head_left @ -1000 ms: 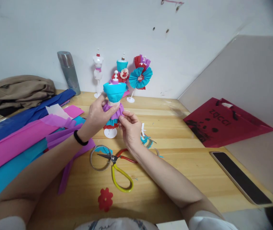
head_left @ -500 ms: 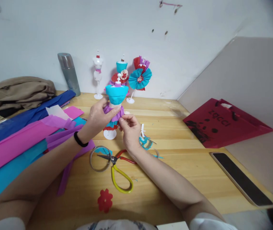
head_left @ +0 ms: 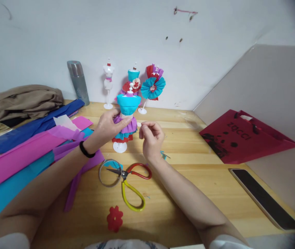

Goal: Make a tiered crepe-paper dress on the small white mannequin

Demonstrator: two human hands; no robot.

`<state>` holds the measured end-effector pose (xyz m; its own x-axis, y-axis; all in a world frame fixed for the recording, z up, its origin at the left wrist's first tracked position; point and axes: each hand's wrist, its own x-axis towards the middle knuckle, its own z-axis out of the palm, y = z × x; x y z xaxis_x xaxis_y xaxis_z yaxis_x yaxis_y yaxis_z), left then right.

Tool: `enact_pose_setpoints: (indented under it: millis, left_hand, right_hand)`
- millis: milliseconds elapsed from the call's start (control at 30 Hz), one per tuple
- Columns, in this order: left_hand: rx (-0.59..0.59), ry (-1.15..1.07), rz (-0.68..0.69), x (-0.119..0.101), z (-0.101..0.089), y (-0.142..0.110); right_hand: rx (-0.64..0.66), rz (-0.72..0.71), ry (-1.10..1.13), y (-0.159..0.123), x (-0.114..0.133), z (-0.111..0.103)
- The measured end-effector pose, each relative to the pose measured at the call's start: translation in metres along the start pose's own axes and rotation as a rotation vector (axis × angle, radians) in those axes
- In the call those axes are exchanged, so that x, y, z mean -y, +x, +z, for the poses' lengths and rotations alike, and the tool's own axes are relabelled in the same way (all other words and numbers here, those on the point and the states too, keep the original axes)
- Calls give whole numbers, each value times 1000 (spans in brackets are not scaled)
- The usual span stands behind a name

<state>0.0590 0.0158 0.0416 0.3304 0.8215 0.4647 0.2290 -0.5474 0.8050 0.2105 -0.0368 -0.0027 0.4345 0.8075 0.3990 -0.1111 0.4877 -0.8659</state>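
Note:
My left hand (head_left: 108, 125) is wrapped round the waist of a miniature dress form (head_left: 128, 103) in a turquoise paper top and a layered purple, turquoise and red skirt. It stands upright on a round white base. Just right of the skirt, my right hand (head_left: 152, 141) is closed with thumb and forefinger together, apart from the form; whatever they may pinch is too small to see. Below the hands lie open scissors (head_left: 124, 174) with one red and one yellow handle, across a tape roll (head_left: 100, 176). Nearer me lies a red paper flower (head_left: 114, 219).
Three more dress forms stand by the wall, among them a bare white one (head_left: 108, 83). A bottle (head_left: 78, 83), brown cloth (head_left: 25, 102) and crepe paper (head_left: 20, 160) occupy the left. A red bag (head_left: 248, 136) and a phone (head_left: 264, 199) are on the right.
My right hand has let go of the skirt and moved a little to the right. My left hand keeps its hold. The whole view has shifted slightly.

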Motion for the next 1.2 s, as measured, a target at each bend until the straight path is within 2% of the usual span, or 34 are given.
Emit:
enact_pose_setpoints:
  millis: [133, 200, 333, 467, 567, 700, 800, 867, 967, 1133, 1200]
  left_hand:
    - [45, 43, -26, -8, -1, -3]
    - [64, 50, -23, -11, -2, -3]
    - [101, 23, -22, -14, -6, -3]
    - [118, -30, -75, -13, -7, -3]
    - [93, -101, -80, -10, -7, -1]
    - [16, -240, -147, -7, -13, 3]
    - [-47, -366, -245, -8, -23, 6]
    - [-27, -421, -331, -7, -28, 8]
    - [78, -430, -404, -5, -34, 11]
    - [181, -475, -399, -2, -37, 14]
    - [193, -495, -395, -2, -38, 14]
  right_hand:
    - [-25, -191, -75, 19, 35, 2]
    - [49, -272, -127, 31, 54, 5]
    - [168, -315, -222, 50, 79, 11]
    - [119, -341, -198, 50, 78, 10]
    - [85, -297, -160, 43, 69, 3]
    - [117, -217, -174, 37, 60, -7]
    - [143, -172, -197, 37, 56, -13]
    - [190, -139, -230, 38, 54, -18]
    - [395, -70, -336, 43, 57, -28]
    - [953, 29, -660, 51, 72, -46]
    - [1126, 70, -739, 53, 77, -50]
